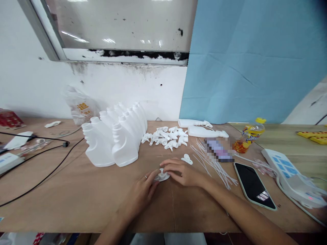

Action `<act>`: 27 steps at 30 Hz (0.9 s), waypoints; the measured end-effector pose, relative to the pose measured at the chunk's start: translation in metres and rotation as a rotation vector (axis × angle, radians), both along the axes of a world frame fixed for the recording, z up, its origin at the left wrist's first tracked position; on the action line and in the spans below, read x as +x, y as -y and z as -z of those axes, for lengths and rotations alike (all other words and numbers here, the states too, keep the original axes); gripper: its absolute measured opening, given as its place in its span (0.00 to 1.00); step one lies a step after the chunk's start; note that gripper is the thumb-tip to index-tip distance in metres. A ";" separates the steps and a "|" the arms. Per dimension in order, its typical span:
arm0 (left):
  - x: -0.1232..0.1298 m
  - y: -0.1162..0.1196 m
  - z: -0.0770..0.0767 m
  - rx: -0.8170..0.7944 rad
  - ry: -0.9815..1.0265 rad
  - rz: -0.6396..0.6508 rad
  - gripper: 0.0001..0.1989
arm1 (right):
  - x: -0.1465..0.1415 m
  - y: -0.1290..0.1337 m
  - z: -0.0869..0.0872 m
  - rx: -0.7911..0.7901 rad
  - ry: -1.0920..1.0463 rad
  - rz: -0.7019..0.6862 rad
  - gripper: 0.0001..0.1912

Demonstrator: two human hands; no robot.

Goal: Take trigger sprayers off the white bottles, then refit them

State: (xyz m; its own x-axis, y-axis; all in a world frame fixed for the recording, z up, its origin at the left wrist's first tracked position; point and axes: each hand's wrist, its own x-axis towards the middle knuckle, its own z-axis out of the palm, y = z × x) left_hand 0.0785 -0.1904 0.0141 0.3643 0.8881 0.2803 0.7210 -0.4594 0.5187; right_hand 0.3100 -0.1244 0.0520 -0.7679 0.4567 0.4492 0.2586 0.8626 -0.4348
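The left hand [141, 190] is pointing forward and inward, its forearm slanting up from the near edge, and the right hand [185, 173] is facing it with bent fingers. The grip of both hands is grasping one small, whitish translucent plastic piece [162, 176], which is sitting in front of the pile of white plastic trigger sprayer heads [166, 136]. This pile is lying on a brown-covered desk [74, 200]. Left of the pile, ribbed-neck white plastic bottles [125, 146] are standing in rows; to its right, thin white plastic tubes [216, 168] are lying loosely. Behind the pile, a stained white wall [153, 98] is rising, and a light-blue cloth [250, 61] is hanging behind it to the right.
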 end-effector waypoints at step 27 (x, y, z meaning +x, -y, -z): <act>0.005 0.002 0.004 -0.018 0.026 -0.049 0.15 | 0.108 -0.071 -0.001 -0.434 0.417 0.789 0.03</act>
State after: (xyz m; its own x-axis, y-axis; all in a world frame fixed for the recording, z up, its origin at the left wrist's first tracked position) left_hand 0.0834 -0.1920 0.0100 0.3132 0.9095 0.2732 0.7283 -0.4147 0.5456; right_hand 0.4182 -0.0537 0.0528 -0.2317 0.9660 -0.1145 0.8942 0.1652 -0.4160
